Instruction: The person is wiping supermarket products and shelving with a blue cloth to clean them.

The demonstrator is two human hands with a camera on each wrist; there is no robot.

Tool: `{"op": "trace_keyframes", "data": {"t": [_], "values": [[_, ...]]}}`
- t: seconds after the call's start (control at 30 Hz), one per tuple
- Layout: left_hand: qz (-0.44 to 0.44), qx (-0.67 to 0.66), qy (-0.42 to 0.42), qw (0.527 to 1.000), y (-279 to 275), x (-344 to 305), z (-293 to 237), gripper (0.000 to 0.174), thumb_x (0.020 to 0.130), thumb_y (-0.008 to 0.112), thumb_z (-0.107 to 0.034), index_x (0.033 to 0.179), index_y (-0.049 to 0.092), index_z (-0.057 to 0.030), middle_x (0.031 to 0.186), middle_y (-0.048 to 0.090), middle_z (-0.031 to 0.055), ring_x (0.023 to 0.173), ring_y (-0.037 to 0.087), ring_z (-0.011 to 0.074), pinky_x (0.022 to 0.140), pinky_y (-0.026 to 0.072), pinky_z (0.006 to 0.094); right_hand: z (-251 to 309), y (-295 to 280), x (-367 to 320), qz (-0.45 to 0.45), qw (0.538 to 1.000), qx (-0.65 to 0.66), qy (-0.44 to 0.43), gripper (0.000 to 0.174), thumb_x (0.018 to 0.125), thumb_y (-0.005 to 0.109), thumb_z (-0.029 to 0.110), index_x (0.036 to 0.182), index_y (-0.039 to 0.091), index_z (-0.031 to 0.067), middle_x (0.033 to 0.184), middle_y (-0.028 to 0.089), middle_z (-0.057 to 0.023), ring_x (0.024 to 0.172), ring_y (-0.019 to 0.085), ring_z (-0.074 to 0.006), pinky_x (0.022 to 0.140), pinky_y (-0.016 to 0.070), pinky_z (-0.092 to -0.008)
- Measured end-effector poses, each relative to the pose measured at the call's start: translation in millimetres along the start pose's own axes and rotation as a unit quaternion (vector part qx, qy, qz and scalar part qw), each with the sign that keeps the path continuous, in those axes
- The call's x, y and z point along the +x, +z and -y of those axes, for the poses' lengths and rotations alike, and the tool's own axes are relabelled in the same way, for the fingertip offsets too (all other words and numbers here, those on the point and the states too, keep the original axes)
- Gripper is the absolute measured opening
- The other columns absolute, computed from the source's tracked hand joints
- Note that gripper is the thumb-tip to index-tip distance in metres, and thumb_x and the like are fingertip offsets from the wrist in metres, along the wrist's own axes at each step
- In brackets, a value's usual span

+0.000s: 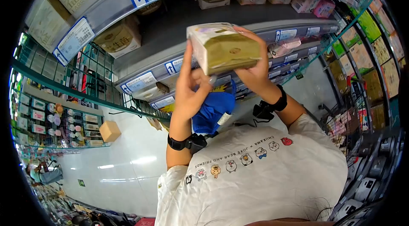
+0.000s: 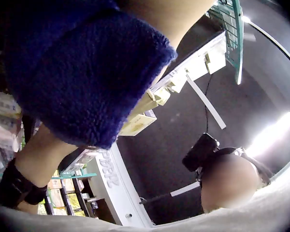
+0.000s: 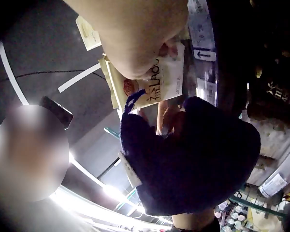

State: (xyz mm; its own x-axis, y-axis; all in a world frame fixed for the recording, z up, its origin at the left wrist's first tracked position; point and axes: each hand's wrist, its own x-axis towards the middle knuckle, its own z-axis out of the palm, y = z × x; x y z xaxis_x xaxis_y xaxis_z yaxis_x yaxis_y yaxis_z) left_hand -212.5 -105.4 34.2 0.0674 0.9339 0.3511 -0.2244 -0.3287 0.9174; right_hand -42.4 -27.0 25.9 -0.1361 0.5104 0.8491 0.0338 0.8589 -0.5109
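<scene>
Head view, L to R: shopper lifts a tissue pack toward store shelving, both arms raised.
Left hand (image 1: 190, 87): fingers straight, flat vs. the pack's left end; steadies it, no wrap seen.
Blue cloth (image 1: 211, 113): fleecy, hangs just under both palms, betw. the wrists. Can't tell which hand pins it. It fills the left wrist view and blocks the lower half of the right wrist view.
Tissue pack (image 1: 223, 47): caught betw. the two hands, off the shelf. Long axis runs hand to hand, approx. level, one end at each palm.
Right hand (image 1: 254, 70): clamped on the pack's right end, fingers curled over the top edge, thumb side beneath.
Shelf (image 1: 170, 34): bare board w/ price tags (image 1: 174, 66) on its rim, just beyond the fingertips and behind the pack.
Key relation: pack sits broadside to the shelf gap, which lies straight ahead of both hands. Hands equally near; right looks to carry the load, left guides.
</scene>
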Motion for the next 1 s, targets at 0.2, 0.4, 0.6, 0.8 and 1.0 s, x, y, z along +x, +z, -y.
{"op": "trace_keyframes", "data": {"t": [0.2, 0.4, 0.6, 0.8, 1.0], "values": [[-0.14, 0.034, 0.017, 0.989, -25.6, -12.0, -15.4, 0.075, 0.081, 0.053, 0.005, 0.144, 0.014, -0.0067, 0.069, 0.046, -0.0045, 0.062, 0.04, 0.0026, 0.058, 0.0349, 0.016, 11.5, 40.7, 30.6, 0.081, 0.994, 0.063, 0.032, 0.056, 0.072, 0.071, 0.005, 0.121, 0.044, 0.0038, 0.111, 0.055, -0.0136, 0.1, 0.059, -0.0223, 0.077, 0.0517, -0.0298], [-0.222, 0.047, 0.091, 0.97, -61.0, -30.6, -41.1, 0.068, 0.085, 0.049, 0.004, 0.143, 0.014, -0.0021, 0.078, 0.05, 0.0026, 0.063, 0.039, 0.005, 0.058, 0.0333, 0.0169, 22.0, 110.5, 60.9, 0.13, 0.986, 0.098, 0.034, 0.046, 0.075, 0.068, 0.005, 0.115, 0.047, 0.0001, 0.089, 0.061, -0.0104, 0.078, 0.062, -0.0139, 0.063, 0.0519, -0.026], [-0.249, 0.048, 0.079, 0.964, -94.4, -27.8, -49.0, 0.068, 0.087, 0.045, 0.003, 0.144, 0.01, -0.0072, 0.11, 0.051, 0.0091, 0.065, 0.039, 0.0049, 0.059, 0.0349, 0.0163, 9.8, 167.9, 73.0, 0.212, 0.969, 0.005, 0.124, 0.046, 0.078, 0.065, 0.02, 0.115, 0.047, -0.002, 0.074, 0.062, -0.0167, 0.062, 0.061, -0.0247, 0.056, 0.0485, -0.0333], [-0.206, 0.136, 0.053, 0.968, -120.8, -25.4, -46.8, 0.08, 0.085, 0.048, 0.002, 0.145, -0.003, -0.0106, 0.125, 0.047, 0.0145, 0.072, 0.045, 0.0077, 0.065, 0.0388, 0.0178, 9.7, 193.3, 70.3, 0.19, 0.974, -0.06, 0.106, 0.054, 0.077, 0.062, 0.02, 0.121, 0.042, -0.0042, 0.072, 0.06, -0.0237, 0.068, 0.062, -0.0351, 0.059, 0.0491, -0.0388], [-0.174, 0.134, 0.062, 0.974, -124.8, -31.0, -46.3, 0.085, 0.08, 0.049, 0.007, 0.146, 0.001, -0.0147, 0.128, 0.043, 0.0154, 0.066, 0.042, 0.0034, 0.059, 0.0363, 0.0141, 34.4, 178.8, 61.0, 0.13, 0.985, -0.037, 0.105, 0.06, 0.075, 0.062, 0.008, 0.128, 0.036, -0.0054, 0.088, 0.059, -0.0204, 0.077, 0.062, -0.0267, 0.065, 0.0496, -0.0329]]}}
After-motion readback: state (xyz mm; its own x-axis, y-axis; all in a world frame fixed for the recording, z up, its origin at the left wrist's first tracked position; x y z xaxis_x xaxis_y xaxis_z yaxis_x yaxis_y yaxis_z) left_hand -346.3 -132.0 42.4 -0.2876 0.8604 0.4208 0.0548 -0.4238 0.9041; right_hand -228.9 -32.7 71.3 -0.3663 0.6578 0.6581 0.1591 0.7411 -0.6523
